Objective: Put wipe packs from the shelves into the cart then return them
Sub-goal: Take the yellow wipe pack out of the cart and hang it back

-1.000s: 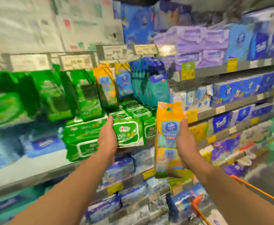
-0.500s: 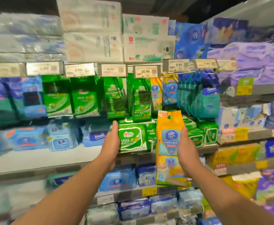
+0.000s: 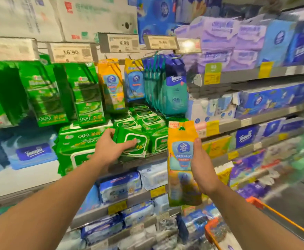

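- At the shelf (image 3: 144,160), my left hand (image 3: 111,147) reaches forward, fingers spread over a green pack (image 3: 133,144), not closed.
- My right hand (image 3: 200,166) grips an upright orange pack (image 3: 181,159) beside it.

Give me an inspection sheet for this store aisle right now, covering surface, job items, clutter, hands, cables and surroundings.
Surface: grey shelf at chest height, stocked with flat green packs.
Job's things: tall orange wipe pack held upright in front of the shelves; small green wipe pack at the shelf's front edge; more orange packs hanging above.
Clutter: nothing seen loose; shelves are densely stocked.
Grippers: left hand laid on the green wipe pack, grasp not clear; right hand gripping the orange pack's side.
Cables: nothing seen.
Surroundings: price tags on rails above, orange cart rim at lower right, picture edges blurred.
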The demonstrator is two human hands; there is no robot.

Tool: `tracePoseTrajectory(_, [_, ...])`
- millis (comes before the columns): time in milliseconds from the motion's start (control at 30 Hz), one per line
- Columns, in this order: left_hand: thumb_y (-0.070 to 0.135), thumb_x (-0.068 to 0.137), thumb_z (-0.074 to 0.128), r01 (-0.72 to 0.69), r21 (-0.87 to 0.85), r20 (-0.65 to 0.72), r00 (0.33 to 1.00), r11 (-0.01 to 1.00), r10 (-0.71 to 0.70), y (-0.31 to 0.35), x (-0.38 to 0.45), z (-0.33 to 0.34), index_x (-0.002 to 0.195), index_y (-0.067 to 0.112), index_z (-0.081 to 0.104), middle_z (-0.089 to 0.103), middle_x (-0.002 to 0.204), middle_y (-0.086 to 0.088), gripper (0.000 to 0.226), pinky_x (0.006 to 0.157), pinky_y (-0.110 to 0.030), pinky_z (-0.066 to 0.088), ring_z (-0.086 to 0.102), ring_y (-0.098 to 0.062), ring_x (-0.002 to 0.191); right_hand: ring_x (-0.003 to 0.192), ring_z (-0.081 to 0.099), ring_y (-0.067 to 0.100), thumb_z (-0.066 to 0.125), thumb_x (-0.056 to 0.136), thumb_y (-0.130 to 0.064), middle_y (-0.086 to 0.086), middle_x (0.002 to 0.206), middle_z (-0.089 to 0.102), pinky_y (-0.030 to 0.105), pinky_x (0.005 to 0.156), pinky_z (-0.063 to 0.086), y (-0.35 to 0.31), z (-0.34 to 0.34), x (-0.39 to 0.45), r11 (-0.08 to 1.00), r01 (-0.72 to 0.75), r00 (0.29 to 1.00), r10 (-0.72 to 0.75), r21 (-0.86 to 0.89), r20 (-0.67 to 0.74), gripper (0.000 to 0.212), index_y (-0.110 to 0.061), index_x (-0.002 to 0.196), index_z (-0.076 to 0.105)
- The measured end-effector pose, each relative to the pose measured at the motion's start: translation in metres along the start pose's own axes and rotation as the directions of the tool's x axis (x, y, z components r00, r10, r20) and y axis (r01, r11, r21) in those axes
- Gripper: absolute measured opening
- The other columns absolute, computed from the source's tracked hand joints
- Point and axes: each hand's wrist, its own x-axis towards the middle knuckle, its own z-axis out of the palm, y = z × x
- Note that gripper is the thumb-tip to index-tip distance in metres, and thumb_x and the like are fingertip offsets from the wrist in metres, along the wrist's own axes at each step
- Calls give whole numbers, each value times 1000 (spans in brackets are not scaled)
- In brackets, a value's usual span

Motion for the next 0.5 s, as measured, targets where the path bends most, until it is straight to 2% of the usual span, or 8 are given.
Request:
tracePoseTrajectory(67, [60, 57, 92, -65, 127, -34, 997, 990, 70, 7, 10, 9, 130, 17, 51, 63, 119, -2, 94, 94, -37, 50, 62, -24, 107, 91, 78, 21, 27, 90, -82, 5, 103, 80, 49, 90, 61, 2, -7, 15, 1000, 0, 1000, 0, -2, -11, 83, -17, 110, 74])
tracePoseTrajectory(133, [64, 56, 90, -145, 210, -32, 987, 967, 155, 12, 19, 15, 129, 23, 51, 66, 118, -2, 92, 91, -36, 51, 63, -25, 105, 91, 77, 24, 30, 80, -92, 5, 99, 80, 51, 91, 60, 0, -10, 27, 999, -24, 1000, 24, 22, -3, 92, -17, 110, 75])
tracePoseTrajectory(167, [65, 57, 89, -204, 254, -23, 976, 945, 217, 14, 23, 17, 131, 29, 49, 68, 119, -4, 92, 92, -38, 53, 65, -26, 106, 95, 76, 27, 31, 79, -93, 7, 103, 79, 51, 93, 59, -1, -9, 33, 999, -40, 999, 40, 20, 3, 94, -16, 114, 73])
tracePoseTrajectory(233, [63, 63, 87, -314, 385, 12, 942, 868, 336, 15, 33, 19, 141, 37, 44, 69, 127, -8, 93, 94, -41, 54, 66, -31, 112, 112, 69, 34, 32, 93, -79, 13, 121, 72, 49, 101, 54, -7, -7, 41, 999, -35, 999, 35, 5, 32, 82, -13, 127, 65])
tracePoseTrajectory(300, [59, 70, 84, -380, 539, 74, 911, 752, 407, 17, 39, 21, 145, 35, 46, 68, 130, -8, 87, 93, -39, 54, 66, -32, 113, 121, 62, 38, 30, 95, -77, 17, 128, 67, 51, 106, 50, -12, -3, 46, 1000, 4, 998, -3, -20, 65, 80, -12, 130, 62])
tracePoseTrajectory(400, [62, 75, 79, -339, 658, 94, 923, 672, 374, 15, 43, 25, 133, 26, 54, 72, 115, -10, 73, 84, -37, 53, 66, -32, 103, 105, 72, 31, 30, 71, -96, 9, 110, 78, 55, 98, 55, 1, 9, 64, 998, 32, 996, -36, 45, 81, 94, -19, 106, 72])
tracePoseTrajectory(433, [64, 76, 76, -319, 701, 84, 925, 638, 369, 11, 43, 26, 130, 24, 54, 72, 109, -11, 72, 82, -38, 52, 64, -32, 101, 103, 74, 26, 31, 68, -98, 3, 108, 79, 52, 97, 57, 2, 11, 68, 998, 22, 993, -28, 55, 113, 95, -21, 106, 73])
tracePoseTrajectory(500, [75, 75, 67, -280, 839, 86, 915, 467, 394, 1, 45, 29, 125, 24, 56, 72, 103, -8, 72, 84, -40, 50, 60, -31, 102, 108, 72, 18, 34, 70, -100, -8, 113, 77, 48, 103, 54, -5, 17, 70, 997, 1, 986, -13, 76, 166, 93, -28, 114, 73])
